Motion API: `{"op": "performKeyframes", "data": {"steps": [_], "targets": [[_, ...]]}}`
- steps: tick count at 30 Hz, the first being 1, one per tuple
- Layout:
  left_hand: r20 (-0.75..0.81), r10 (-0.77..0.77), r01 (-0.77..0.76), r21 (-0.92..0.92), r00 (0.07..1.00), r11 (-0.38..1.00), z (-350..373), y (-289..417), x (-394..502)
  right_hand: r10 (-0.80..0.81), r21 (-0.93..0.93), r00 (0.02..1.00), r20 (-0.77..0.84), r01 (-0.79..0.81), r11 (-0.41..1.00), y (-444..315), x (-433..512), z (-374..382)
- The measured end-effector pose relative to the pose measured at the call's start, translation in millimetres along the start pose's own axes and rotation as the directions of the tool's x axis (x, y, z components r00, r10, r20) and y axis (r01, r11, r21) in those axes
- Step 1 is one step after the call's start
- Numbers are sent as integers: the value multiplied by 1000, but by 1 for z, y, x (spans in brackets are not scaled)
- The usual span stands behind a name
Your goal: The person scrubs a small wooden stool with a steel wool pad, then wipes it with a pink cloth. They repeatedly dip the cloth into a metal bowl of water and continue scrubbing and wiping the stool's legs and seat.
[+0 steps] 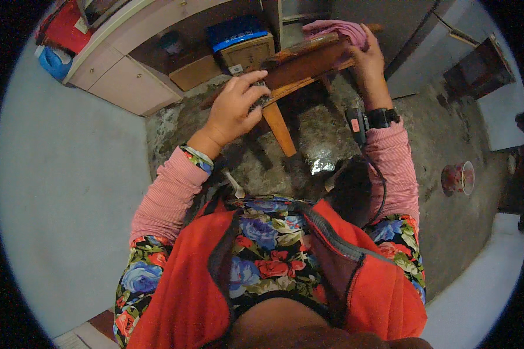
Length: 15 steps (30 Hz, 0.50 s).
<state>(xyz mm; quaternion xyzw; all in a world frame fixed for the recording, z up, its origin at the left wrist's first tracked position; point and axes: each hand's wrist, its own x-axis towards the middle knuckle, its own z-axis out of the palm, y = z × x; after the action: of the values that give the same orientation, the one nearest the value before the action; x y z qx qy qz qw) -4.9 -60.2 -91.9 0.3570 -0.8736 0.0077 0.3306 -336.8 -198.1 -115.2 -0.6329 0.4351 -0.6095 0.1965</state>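
A brown wooden stool or small bench (pixel 305 65) stands before me, tilted across the view, with one lighter wooden leg (pixel 281 131) reaching towards the floor. My right hand (pixel 369 63) grips a folded pink cloth (pixel 336 28) at the far right end of the wood. At the near left end, my left hand (pixel 238 102) curls its fingers over a dark grey, rough-looking pad (pixel 260 99), mostly hidden under them. That pad touches or lies very near the wood's edge; its exact kind is unclear.
A pale cabinet (pixel 122 78) lines the far left, its open shelf holding a cardboard box (pixel 249 52) with a blue package (pixel 236 32) on it. Wet-looking concrete floor (pixel 323 165) lies below. A clear plastic tub (pixel 458 179) sits at right. A cable (pixel 382 183) runs along my right sleeve.
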Motion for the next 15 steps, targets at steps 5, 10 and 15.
{"op": "performKeyframes", "data": {"steps": [5,10,15], "targets": [[-104,-135,137,13,985,990,-11,-21,-2,95,-49,994,-58,-98,994,-23,-18,-52],[-228,-127,144,57,965,988,6,-48,16,190,682,981,-44,-110,723,-34,-51,-88],[-283,-96,127,93,954,987,19,-66,53,268,539,959,-87,-181,823,-6,-79,-76]]}}
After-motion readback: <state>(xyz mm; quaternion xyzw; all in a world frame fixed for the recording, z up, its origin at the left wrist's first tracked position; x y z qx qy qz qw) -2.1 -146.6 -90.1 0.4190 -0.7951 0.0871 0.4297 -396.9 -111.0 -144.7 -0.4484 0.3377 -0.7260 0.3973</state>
